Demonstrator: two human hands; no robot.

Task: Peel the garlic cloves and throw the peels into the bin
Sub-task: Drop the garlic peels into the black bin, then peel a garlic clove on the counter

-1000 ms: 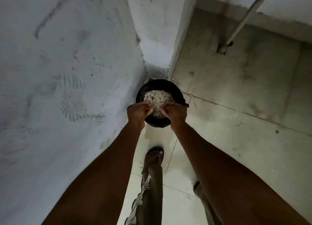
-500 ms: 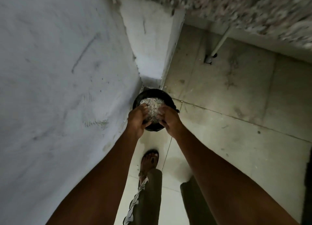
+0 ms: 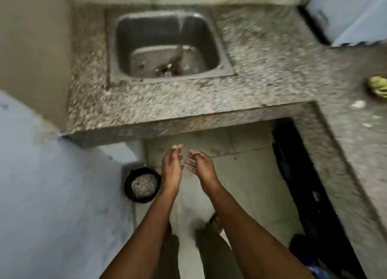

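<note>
Both empty hands, left (image 3: 171,169) and right (image 3: 202,166), are held apart above the floor; the peel-filled bin (image 3: 142,187) is seen beside the left one.

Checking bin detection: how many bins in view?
1. The black bin stands on the floor at the wall's foot, left of the left hand, with peels inside. Others may be hidden under the counter.

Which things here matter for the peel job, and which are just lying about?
Job: bin holding peels; left hand and right hand, both empty.
Lying about: sink, counter, yellow-green thing.
</note>
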